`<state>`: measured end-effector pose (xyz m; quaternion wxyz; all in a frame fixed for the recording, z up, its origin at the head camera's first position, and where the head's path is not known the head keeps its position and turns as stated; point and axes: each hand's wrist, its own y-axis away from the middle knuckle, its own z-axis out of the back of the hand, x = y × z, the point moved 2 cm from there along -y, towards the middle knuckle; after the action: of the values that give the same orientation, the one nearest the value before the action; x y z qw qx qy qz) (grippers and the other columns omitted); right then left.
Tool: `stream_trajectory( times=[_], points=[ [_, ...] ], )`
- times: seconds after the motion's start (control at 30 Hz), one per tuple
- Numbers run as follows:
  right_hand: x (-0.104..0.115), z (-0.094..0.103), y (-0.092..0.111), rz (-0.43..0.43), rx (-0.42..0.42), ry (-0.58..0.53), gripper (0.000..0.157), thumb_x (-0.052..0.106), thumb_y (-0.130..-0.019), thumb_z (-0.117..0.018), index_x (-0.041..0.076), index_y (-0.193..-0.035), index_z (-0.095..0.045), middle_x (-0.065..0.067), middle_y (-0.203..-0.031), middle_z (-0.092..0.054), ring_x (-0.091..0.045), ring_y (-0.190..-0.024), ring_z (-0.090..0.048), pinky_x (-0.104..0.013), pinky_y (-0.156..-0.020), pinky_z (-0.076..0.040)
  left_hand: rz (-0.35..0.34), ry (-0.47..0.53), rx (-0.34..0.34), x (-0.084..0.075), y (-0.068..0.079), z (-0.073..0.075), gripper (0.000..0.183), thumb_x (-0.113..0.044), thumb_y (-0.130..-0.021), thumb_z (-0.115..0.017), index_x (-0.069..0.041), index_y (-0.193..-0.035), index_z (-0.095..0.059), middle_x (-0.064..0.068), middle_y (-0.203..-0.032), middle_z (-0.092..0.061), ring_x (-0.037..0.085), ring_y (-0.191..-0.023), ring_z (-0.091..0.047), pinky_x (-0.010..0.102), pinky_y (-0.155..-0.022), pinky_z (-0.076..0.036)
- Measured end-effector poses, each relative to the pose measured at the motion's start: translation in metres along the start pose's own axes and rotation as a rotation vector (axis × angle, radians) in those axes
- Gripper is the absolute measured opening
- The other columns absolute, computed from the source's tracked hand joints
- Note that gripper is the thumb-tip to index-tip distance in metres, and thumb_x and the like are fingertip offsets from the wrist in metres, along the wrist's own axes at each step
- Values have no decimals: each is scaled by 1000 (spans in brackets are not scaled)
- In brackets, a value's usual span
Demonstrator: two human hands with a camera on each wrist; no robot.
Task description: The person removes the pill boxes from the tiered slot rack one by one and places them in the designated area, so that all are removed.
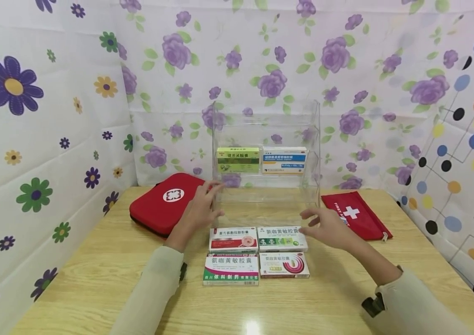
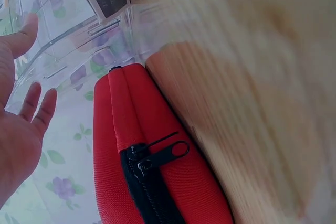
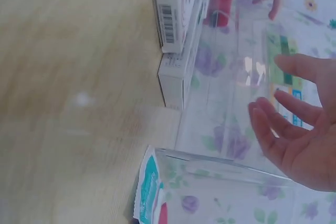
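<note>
A clear tiered display rack (image 1: 266, 194) stands at the back, with a green medicine box (image 1: 238, 160) and a blue-and-white medicine box (image 1: 284, 161) side by side on one tier. My left hand (image 1: 200, 207) is at the rack's left side, fingers spread and holding nothing. To the right, my right hand (image 1: 330, 228) has loosely bent fingers and an empty palm, close to a white-and-green medicine box (image 1: 282, 238). Beside that box lies a red-and-white one (image 1: 233, 239). In front are a green-and-pink box (image 1: 230, 269) and a white box with a pink swirl (image 1: 284, 265).
A red hard case (image 1: 157, 200) with a white emblem lies left of the rack, partly behind my left forearm; its zipper pull (image 2: 163, 156) shows in the left wrist view. A red first aid pouch (image 1: 362, 216) lies at the right. Flowered cloth (image 1: 237, 60) hangs behind the table.
</note>
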<state>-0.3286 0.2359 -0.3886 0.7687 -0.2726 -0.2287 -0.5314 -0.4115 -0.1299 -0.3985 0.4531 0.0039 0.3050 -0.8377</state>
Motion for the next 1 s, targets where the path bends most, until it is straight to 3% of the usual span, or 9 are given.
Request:
stream_trajectory(
  times=[0.2, 0.3, 0.4, 0.6, 0.83, 1.0],
  points=[
    [-1, 2, -25, -19, -126, -43, 43, 23, -88, -76, 5, -124, -63, -16, -122, -65, -34, -103, -67, -40, -76, -59, -37, 5, 22, 3, -1, 2, 86, -21, -76, -87, -21, -150, -42, 3, -148, -39, 25, -121, -43, 37, -78, -56],
    [1, 5, -35, -14, -207, -72, 45, 24, -89, -75, 6, -127, -61, -15, -126, -64, -35, -106, -65, -42, -77, -59, -59, 13, 49, 4, -2, 2, 87, -21, -76, -87, -18, -150, -41, 5, -148, -39, 26, -128, -43, 41, -95, -51],
    [4, 9, -44, 22, -281, -100, 46, 24, -90, -74, 5, -129, -60, -15, -126, -63, -36, -109, -63, -45, -78, -58, -72, 30, 68, 4, -4, 3, 88, -17, -76, -87, -15, -150, -41, 8, -147, -40, 27, -131, -43, 43, -103, -46],
    [11, 19, -62, 135, -405, -84, 44, 18, -90, -74, -1, -128, -59, -19, -127, -60, -38, -108, -62, -49, -84, -56, -59, 33, 102, 2, -7, 4, 87, -12, -76, -87, -12, -150, -40, 10, -146, -38, 26, -125, -48, 40, -102, -47],
    [22, 34, -78, 270, -539, -57, 43, 10, -88, -75, -7, -124, -60, -24, -123, -60, -42, -109, -61, -51, -76, -57, -41, 17, 95, -1, -7, 4, 85, -10, -76, -87, -11, -149, -42, 10, -144, -39, 26, -120, -52, 40, -101, -47],
    [28, 44, -83, 252, -584, -73, 43, 11, -87, -76, -5, -125, -62, -22, -126, -61, -41, -115, -57, -54, -87, -53, -17, 26, 85, -3, -5, 2, 86, -8, -75, -87, -12, -148, -42, 11, -143, -39, 24, -107, -57, 38, -97, -51]
  ],
)
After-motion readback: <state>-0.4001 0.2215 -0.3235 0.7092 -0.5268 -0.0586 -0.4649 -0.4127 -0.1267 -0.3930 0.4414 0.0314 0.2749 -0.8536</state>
